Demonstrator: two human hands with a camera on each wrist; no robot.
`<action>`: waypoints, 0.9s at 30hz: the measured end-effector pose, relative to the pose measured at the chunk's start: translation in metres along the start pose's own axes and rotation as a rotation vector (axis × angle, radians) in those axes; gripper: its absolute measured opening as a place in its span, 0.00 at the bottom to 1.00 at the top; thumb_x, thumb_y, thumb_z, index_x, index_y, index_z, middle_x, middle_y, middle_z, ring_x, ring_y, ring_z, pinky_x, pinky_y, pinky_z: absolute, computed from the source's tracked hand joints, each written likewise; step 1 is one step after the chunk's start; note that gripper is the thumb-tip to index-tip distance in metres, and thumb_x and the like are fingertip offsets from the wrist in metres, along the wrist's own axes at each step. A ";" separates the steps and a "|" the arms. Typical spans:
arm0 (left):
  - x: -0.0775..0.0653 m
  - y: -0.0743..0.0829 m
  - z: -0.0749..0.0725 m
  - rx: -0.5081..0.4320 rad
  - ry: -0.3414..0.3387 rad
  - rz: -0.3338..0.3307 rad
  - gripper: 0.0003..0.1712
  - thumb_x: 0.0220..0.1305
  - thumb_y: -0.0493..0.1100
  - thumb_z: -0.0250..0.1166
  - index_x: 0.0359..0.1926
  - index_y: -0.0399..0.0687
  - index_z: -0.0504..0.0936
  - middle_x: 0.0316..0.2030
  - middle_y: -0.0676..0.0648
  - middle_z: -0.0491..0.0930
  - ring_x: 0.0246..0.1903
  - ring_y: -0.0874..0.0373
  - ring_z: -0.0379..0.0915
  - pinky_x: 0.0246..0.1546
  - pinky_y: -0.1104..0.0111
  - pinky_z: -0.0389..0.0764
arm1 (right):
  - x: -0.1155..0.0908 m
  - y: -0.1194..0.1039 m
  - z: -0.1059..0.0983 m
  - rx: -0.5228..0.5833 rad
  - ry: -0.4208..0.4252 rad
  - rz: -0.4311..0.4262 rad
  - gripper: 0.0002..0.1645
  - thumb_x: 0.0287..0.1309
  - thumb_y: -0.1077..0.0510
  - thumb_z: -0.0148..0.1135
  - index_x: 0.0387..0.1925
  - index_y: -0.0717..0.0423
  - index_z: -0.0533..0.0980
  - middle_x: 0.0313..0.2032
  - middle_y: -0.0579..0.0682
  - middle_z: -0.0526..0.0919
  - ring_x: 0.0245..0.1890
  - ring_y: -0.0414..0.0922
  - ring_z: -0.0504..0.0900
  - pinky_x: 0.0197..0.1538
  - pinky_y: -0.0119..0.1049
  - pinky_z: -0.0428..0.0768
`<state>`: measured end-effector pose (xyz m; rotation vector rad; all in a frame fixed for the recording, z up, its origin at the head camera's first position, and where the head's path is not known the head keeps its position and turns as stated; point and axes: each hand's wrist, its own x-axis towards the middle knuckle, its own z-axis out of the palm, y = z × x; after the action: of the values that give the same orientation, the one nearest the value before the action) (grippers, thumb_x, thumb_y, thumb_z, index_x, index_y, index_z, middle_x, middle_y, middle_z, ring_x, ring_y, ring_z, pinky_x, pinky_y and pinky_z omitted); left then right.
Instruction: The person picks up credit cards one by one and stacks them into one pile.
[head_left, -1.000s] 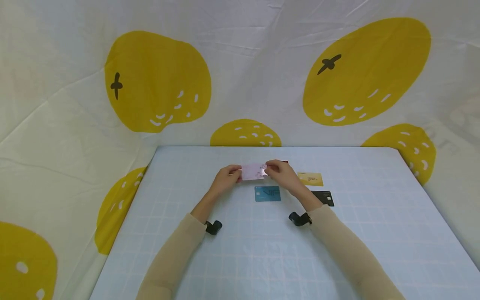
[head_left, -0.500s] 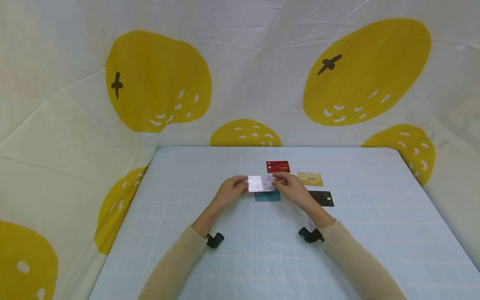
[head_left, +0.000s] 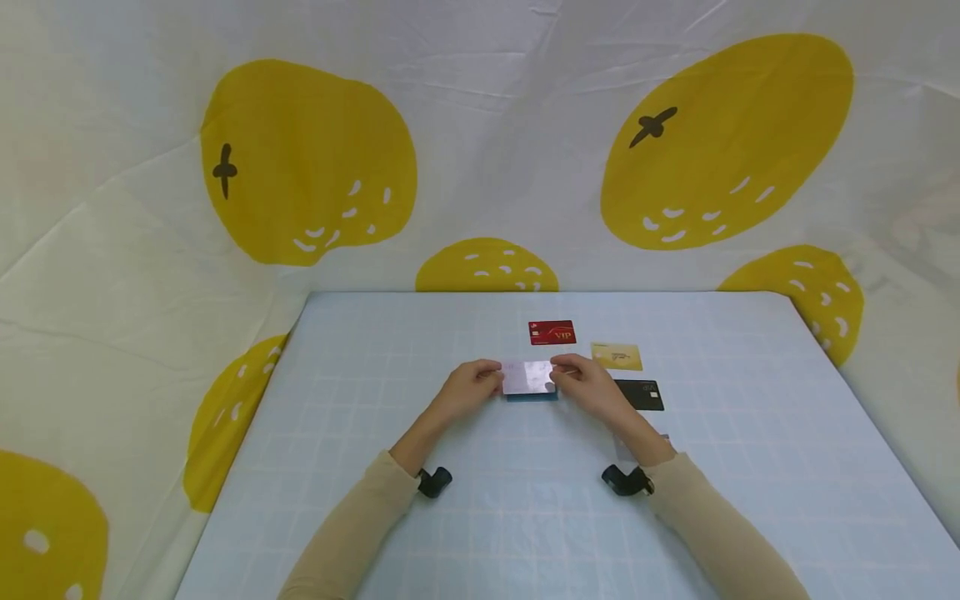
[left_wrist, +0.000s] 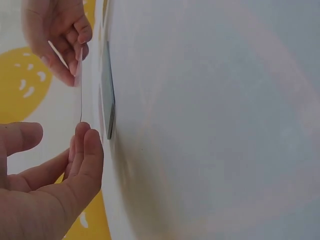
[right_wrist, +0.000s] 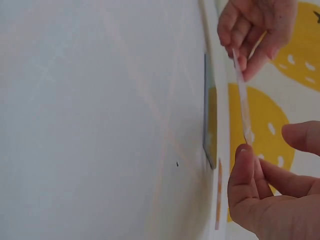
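Note:
Both hands hold a thin pale pink card [head_left: 517, 377] level by its short ends. My left hand [head_left: 467, 390] pinches its left end and my right hand [head_left: 588, 387] pinches its right end. Just below lies a blue card [head_left: 532, 397], of which only the front edge shows in the head view. Both wrist views show a gap between the held card, seen nearly edge-on, and the flat card [left_wrist: 108, 95] on the table.
A red card [head_left: 552, 332] marked VIP lies behind the hands. To the right are a gold card [head_left: 617, 357] and a black card [head_left: 641, 395]. A pale card [head_left: 622, 448] is partly hidden under the right forearm. The table [head_left: 390, 333] ends at a fruit-patterned curtain.
Both hands have brought the pink card nearer and slightly right, from behind the blue card to over it. The red card, earlier mostly behind the right hand, is now fully visible.

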<state>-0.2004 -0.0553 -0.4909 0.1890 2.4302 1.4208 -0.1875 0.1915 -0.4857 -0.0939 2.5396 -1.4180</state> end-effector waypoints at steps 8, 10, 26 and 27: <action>0.005 -0.004 0.006 0.040 -0.032 -0.027 0.23 0.74 0.50 0.59 0.61 0.42 0.79 0.40 0.52 0.83 0.40 0.56 0.77 0.51 0.59 0.79 | 0.000 0.010 0.002 0.027 -0.009 0.056 0.26 0.70 0.47 0.59 0.63 0.54 0.74 0.50 0.53 0.81 0.45 0.50 0.79 0.52 0.43 0.80; 0.007 -0.005 0.007 0.054 -0.038 -0.028 0.23 0.74 0.50 0.59 0.61 0.42 0.79 0.39 0.52 0.82 0.40 0.57 0.77 0.51 0.59 0.79 | 0.001 0.011 0.001 0.034 -0.018 0.060 0.26 0.71 0.47 0.59 0.63 0.54 0.74 0.51 0.53 0.81 0.46 0.49 0.80 0.52 0.43 0.80; 0.015 -0.006 0.010 0.184 -0.057 -0.037 0.24 0.73 0.54 0.58 0.59 0.43 0.82 0.54 0.45 0.80 0.54 0.50 0.74 0.57 0.53 0.75 | -0.002 0.010 0.002 0.034 -0.046 0.113 0.26 0.72 0.46 0.57 0.64 0.54 0.73 0.55 0.52 0.80 0.48 0.49 0.78 0.55 0.45 0.78; 0.015 -0.006 0.010 0.187 -0.059 -0.034 0.24 0.73 0.54 0.58 0.59 0.43 0.82 0.54 0.45 0.80 0.54 0.51 0.74 0.57 0.53 0.75 | -0.002 0.010 0.002 0.035 -0.048 0.111 0.26 0.72 0.46 0.57 0.64 0.54 0.73 0.55 0.52 0.80 0.48 0.49 0.78 0.55 0.45 0.78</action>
<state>-0.2113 -0.0456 -0.5036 0.2277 2.5039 1.1566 -0.1846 0.1957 -0.4952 0.0184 2.4408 -1.3999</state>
